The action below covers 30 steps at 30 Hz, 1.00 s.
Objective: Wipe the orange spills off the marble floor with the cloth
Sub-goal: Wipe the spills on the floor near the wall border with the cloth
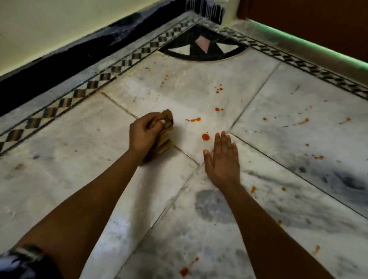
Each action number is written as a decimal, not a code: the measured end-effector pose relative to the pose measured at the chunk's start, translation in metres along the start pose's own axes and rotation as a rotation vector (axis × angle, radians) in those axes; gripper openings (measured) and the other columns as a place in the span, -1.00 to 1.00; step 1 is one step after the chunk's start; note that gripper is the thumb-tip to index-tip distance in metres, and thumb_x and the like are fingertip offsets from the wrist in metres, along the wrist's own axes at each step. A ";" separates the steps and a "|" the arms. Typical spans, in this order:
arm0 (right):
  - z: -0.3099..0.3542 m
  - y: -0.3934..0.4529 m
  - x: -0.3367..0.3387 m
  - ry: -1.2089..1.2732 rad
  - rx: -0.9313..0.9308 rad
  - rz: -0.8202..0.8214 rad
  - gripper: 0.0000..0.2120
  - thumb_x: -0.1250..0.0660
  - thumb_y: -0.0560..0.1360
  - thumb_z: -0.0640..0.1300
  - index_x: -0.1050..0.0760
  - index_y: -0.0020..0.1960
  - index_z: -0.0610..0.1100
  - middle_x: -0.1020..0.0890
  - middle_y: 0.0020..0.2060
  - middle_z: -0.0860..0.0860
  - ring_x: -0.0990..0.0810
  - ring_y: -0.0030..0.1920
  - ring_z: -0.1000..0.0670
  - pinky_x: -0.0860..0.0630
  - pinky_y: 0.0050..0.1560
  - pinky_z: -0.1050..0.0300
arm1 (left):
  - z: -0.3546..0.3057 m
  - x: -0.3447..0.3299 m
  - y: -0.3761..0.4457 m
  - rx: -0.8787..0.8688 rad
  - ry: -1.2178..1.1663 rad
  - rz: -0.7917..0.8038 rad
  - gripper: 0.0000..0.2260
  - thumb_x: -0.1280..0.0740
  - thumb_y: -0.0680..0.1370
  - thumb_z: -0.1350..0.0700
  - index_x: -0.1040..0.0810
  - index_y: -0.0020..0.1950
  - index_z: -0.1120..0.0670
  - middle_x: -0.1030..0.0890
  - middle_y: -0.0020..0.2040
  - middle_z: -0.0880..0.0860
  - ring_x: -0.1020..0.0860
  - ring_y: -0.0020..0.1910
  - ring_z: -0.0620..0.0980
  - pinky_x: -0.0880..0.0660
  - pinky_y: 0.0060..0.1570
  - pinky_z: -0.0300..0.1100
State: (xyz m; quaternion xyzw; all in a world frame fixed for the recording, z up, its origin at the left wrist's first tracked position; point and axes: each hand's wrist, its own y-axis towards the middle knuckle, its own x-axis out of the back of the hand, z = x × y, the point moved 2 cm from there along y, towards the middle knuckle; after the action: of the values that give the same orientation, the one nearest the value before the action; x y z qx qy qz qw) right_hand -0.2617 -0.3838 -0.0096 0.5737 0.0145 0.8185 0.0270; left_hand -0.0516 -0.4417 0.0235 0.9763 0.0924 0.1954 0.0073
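The cloth (164, 130) is clutched by the left hand (144, 135); the right hand (222, 160) is spread flat; orange spills (205, 137) are left all over the marble floor (71, 187).

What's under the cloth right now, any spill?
The left hand grips the bunched brown cloth on the marble floor. Whatever lies beneath is covered. The nearest visible orange drop sits apart, to its right.

I have only one view, from the camera on the person's head. It looks forward and down at the marble floor (117, 199), close above it, toward the room corner (202, 15).
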 end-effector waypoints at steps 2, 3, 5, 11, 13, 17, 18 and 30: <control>-0.019 0.009 -0.002 -0.036 -0.039 0.007 -0.18 0.32 0.40 0.20 0.00 0.51 -0.25 -0.05 0.51 -0.19 0.01 0.52 -0.12 0.20 0.46 0.07 | -0.011 -0.034 0.011 -0.040 0.045 0.063 -0.75 -0.32 0.43 -0.01 -0.63 0.07 -0.02 -0.68 -0.02 -0.02 -0.61 -0.01 -0.06 -0.53 0.08 -0.12; -0.027 0.013 -0.004 -0.052 -0.052 0.004 -0.19 0.33 0.40 0.20 0.01 0.51 -0.25 -0.05 0.51 -0.18 0.02 0.52 -0.11 0.19 0.47 0.06 | -0.015 -0.051 0.015 -0.077 0.100 0.091 -0.72 -0.31 0.43 -0.03 -0.62 0.09 -0.03 -0.68 0.00 -0.02 -0.61 0.00 -0.04 -0.52 0.10 -0.08; -0.041 0.023 -0.010 -0.072 -0.096 0.012 -0.26 0.28 0.46 0.14 0.02 0.52 -0.24 -0.04 0.52 -0.17 0.02 0.52 -0.10 0.18 0.47 0.06 | -0.020 -0.087 0.026 -0.201 0.244 0.113 -0.71 -0.30 0.47 -0.02 -0.61 0.15 0.00 -0.67 0.06 0.03 -0.60 0.04 0.04 -0.44 0.20 0.01; -0.059 0.047 -0.035 -0.117 -0.230 0.031 -0.34 0.18 0.50 0.09 0.06 0.53 -0.19 0.01 0.53 -0.12 0.08 0.53 -0.05 0.23 0.46 0.04 | 0.004 -0.161 0.037 -0.258 0.837 0.393 -0.54 -0.06 0.58 -0.20 -0.20 0.47 -0.17 -0.14 0.54 -0.01 -0.02 0.53 0.05 0.20 0.42 0.20; -0.059 0.046 -0.040 -0.144 -0.237 -0.001 -0.37 0.15 0.53 0.06 0.04 0.53 -0.19 -0.01 0.53 -0.12 0.06 0.53 -0.06 0.22 0.46 0.03 | 0.010 -0.162 0.032 -0.278 0.944 0.444 -0.53 0.00 0.59 -0.21 -0.09 0.50 -0.21 0.01 0.56 -0.03 0.09 0.54 0.04 0.26 0.40 0.19; -0.059 0.046 -0.038 -0.139 -0.245 0.005 -0.39 0.12 0.55 0.03 0.05 0.53 -0.19 -0.01 0.53 -0.12 0.05 0.53 -0.06 0.19 0.47 0.00 | 0.018 -0.136 0.015 -0.477 0.988 0.546 -0.49 0.10 0.54 -0.23 -0.02 0.50 -0.21 -0.02 0.56 0.01 0.04 0.54 0.07 0.21 0.41 0.18; -0.058 0.046 -0.037 -0.136 -0.249 0.009 -0.39 0.12 0.55 0.04 0.05 0.53 -0.19 0.00 0.53 -0.12 0.06 0.53 -0.06 0.19 0.47 -0.01 | 0.022 -0.126 0.015 -0.506 1.008 0.567 -0.48 0.11 0.53 -0.24 -0.02 0.50 -0.21 -0.04 0.56 0.01 0.02 0.53 0.08 0.20 0.41 0.19; -0.054 0.046 -0.036 -0.110 -0.252 -0.007 -0.38 0.07 0.55 0.07 -0.01 0.53 -0.20 -0.07 0.52 -0.14 0.00 0.52 -0.09 0.14 0.48 -0.04 | 0.011 -0.148 0.017 -0.264 1.036 0.398 -0.43 0.11 0.59 -0.12 0.10 0.54 0.10 0.03 0.56 0.11 0.06 0.54 0.05 0.21 0.44 0.10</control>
State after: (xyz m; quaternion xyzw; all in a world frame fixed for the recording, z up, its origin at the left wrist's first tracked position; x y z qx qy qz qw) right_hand -0.3019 -0.4315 -0.0591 0.6097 -0.0879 0.7810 0.1027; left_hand -0.1790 -0.4850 -0.0419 0.7426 -0.1269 0.6560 0.0463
